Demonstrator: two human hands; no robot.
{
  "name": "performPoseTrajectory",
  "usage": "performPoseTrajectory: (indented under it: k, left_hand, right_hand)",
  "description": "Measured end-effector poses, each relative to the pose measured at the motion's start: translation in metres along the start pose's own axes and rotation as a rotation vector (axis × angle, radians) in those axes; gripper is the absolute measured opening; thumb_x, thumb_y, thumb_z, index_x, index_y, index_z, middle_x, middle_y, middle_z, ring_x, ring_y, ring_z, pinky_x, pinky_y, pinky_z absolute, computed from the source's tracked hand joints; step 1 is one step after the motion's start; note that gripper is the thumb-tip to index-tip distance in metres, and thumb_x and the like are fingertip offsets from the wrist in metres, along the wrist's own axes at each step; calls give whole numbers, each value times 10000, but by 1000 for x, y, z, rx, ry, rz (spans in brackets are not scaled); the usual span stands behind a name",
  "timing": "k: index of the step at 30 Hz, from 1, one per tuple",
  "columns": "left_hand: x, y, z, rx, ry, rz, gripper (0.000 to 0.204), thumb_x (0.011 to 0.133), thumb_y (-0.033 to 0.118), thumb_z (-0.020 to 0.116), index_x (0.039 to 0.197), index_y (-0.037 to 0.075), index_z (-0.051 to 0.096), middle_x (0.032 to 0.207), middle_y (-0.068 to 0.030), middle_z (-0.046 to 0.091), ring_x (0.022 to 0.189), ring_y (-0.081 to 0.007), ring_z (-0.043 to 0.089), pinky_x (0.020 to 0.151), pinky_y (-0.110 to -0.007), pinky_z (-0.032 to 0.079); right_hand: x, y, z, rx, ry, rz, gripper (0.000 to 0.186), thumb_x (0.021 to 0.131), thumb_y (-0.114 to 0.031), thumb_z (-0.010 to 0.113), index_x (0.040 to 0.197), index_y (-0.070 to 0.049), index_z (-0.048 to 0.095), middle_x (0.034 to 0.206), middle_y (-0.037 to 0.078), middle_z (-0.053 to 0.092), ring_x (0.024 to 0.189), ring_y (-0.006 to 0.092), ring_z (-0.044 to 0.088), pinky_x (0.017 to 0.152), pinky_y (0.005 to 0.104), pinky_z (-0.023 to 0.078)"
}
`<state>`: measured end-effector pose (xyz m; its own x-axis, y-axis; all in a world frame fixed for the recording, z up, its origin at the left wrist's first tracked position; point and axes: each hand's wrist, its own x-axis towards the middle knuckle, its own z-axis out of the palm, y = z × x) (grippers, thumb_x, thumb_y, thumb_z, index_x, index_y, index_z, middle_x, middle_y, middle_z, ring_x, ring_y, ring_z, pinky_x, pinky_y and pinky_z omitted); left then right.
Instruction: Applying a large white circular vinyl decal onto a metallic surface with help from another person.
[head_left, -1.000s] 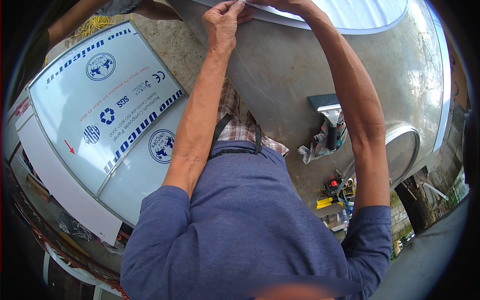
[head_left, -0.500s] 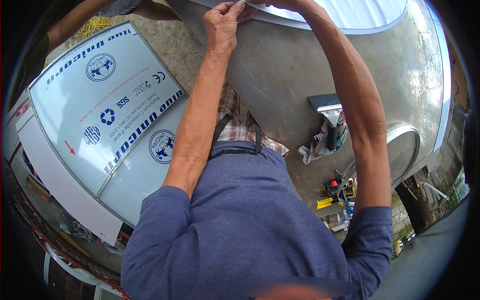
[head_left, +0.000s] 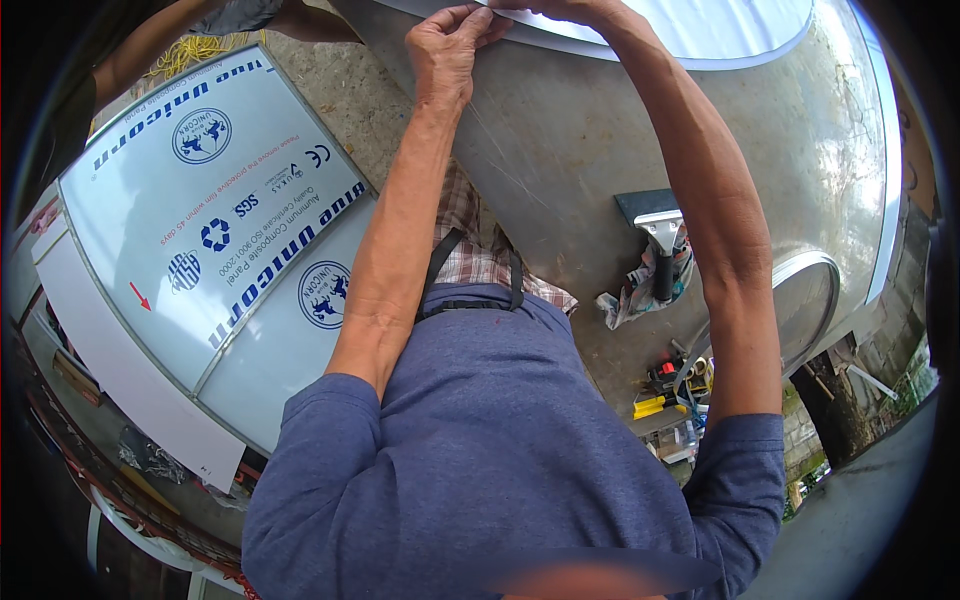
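At the top edge of the view, my left hand [head_left: 445, 52] is closed, its thumb and forefinger pinching the edge of a white flexible sheet [head_left: 720, 38]. My right hand [head_left: 572, 8] meets it there, fingers drawn together at the same edge; the frame's border cuts part of it off. The curved sheet lies over a grey metal-topped table [head_left: 575, 130]. Under my right forearm, a squeegee [head_left: 660, 235] with a dark blade and black handle rests on a crumpled patterned cloth [head_left: 620, 308].
Left of me lies a large framed panel [head_left: 130, 235] in printed protective film, beside a plain white board [head_left: 110, 330]. Right of my arm stands a clear round rim [head_left: 825, 300]. Hand tools, one a yellow tool [head_left: 650, 406], lie near my elbow. Another person's arm [head_left: 140, 50] shows upper left.
My hands have barely shifted and stay together at the sheet's edge. The sheet and the other things lie as before.
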<state>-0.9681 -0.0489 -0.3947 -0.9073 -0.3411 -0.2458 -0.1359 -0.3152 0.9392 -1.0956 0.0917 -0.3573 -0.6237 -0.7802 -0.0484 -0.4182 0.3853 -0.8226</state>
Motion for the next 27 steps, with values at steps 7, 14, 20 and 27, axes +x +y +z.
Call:
performPoseTrajectory:
  k: [7, 14, 20, 27]
  left_hand:
    - [0, 1, 1, 6, 10, 25, 177, 894, -17, 672, 1006, -147, 627, 960, -207, 684, 851, -315, 718, 827, -389, 623]
    - [-2, 5, 2, 8, -1, 6, 175, 882, -38, 676, 1014, -144, 634, 960, -206, 688, 859, -311, 719, 838, -381, 621]
    - [-7, 6, 2, 8, -7, -14, 181, 872, -53, 673, 1024, -145, 636, 967, -219, 693, 880, -315, 721, 841, -383, 617]
    - [-7, 6, 3, -17, 16, -39, 194, 866, -60, 675, 1038, -143, 639, 967, -221, 696, 875, -308, 722, 844, -378, 614]
  right_hand:
    - [0, -2, -1, -4, -12, 0, 146, 790, -110, 736, 867, 13, 753, 759, 142, 731, 641, 199, 686, 629, 333, 552]
    - [-1, 2, 0, 21, 2, -5, 153, 794, -115, 739, 881, 10, 757, 775, 146, 735, 653, 209, 690, 638, 342, 556]
    - [-1, 2, 3, -10, 8, 21, 140, 796, -107, 742, 873, 8, 759, 776, 141, 736, 664, 210, 693, 653, 341, 557]
    - [-2, 2, 2, 30, 9, 14, 138, 789, -103, 746, 869, 9, 760, 769, 143, 734, 654, 212, 687, 635, 335, 552]
